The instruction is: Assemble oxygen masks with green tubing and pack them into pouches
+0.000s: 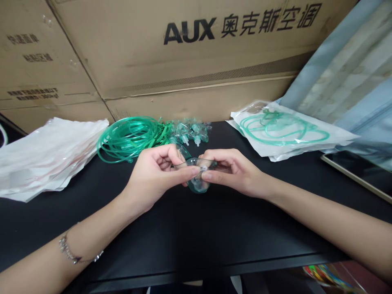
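Observation:
Above the middle of the black table, both hands grip a clear, green-tinted oxygen mask [198, 187]. My left hand [159, 167] pinches it from the left, thumb laid across its upper part. From the right, my right hand [232, 169] is closed with thumb and forefinger at a small clear piece [203, 168] on the mask. The fingers hide much of the mask. Just behind the hands lie a coil of green tubing [128, 136], green straps [161, 134], and a cluster of clear-green mask parts with white tips [192, 132].
White-backed packets [45, 151] are stacked on the left. Clear packets with green tubing inside [281, 128] lie at the right, near a phone-like flat device [361, 167]. A large cardboard box [196, 61] stands behind the black table [196, 241]; a pale curtain [352, 73] hangs at right.

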Demonstrator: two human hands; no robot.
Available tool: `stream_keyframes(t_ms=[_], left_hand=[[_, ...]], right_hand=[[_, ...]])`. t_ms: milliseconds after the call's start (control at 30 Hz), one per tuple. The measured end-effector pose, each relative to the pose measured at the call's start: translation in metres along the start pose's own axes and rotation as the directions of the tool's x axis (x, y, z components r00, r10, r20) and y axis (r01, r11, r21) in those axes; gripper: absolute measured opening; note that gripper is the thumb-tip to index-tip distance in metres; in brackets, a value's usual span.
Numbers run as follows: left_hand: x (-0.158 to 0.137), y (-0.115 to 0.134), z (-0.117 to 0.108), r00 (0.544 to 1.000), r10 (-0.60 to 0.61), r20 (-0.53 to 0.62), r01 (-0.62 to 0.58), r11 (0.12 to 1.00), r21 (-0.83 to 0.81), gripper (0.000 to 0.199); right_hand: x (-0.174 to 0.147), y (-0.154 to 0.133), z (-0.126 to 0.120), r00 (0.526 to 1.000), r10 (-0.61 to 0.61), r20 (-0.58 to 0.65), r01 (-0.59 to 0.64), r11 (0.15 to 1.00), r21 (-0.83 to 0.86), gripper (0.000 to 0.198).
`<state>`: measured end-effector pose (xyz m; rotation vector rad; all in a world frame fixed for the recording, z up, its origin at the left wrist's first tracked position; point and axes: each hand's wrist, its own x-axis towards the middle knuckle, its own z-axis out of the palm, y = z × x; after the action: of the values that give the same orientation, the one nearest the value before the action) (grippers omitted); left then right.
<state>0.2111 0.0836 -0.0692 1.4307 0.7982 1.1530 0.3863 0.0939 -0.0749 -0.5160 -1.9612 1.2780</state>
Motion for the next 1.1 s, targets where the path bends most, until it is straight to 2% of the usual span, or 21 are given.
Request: stream_keyframes(t_ms=[167, 500, 733, 933, 1100], left_hand=[[-0.0010, -0.0005, 0.0009, 0.999, 0.034, -0.019, -0.034, 0.999, 0.021, 0.028], [-0.0020, -0.0003, 0.0023, 0.999, -0.030, -0.022, 0.029, 0.999, -0.015, 0.027], [-0.0022, -0.0051, 0.0015, 1.000, 0.020, -0.017, -0.020, 1.000, 0.022, 0.025], [0.0013, -0.0081, 0.0020, 0.997, 0.074, -0.037, -0.072, 0.996, 0.054, 0.025], [0.0004, -0.0082, 0.0027, 0.999, 0.009, -0.043, -0.007, 0.999, 0.041, 0.025]], right_hand=[[-0.0005, -0.0026, -0.0017, 1.000, 0.004, 0.020, -0.003, 0.999, -0.054, 0.018], [-0.0017, -0.0056, -0.0011, 0.998, -0.016, 0.055, 0.021, 0.995, -0.102, 0.016], [-0.0016, -0.0062, -0.0061, 0.992, -0.025, 0.123, 0.050, 0.977, -0.206, 0.011], [-0.0001, -0.0023, -0.0069, 0.993, 0.003, 0.117, 0.019, 0.982, -0.186, 0.014], [-0.0003, 0.0004, -0.0025, 0.997, 0.022, 0.073, -0.012, 0.991, -0.135, 0.022]])
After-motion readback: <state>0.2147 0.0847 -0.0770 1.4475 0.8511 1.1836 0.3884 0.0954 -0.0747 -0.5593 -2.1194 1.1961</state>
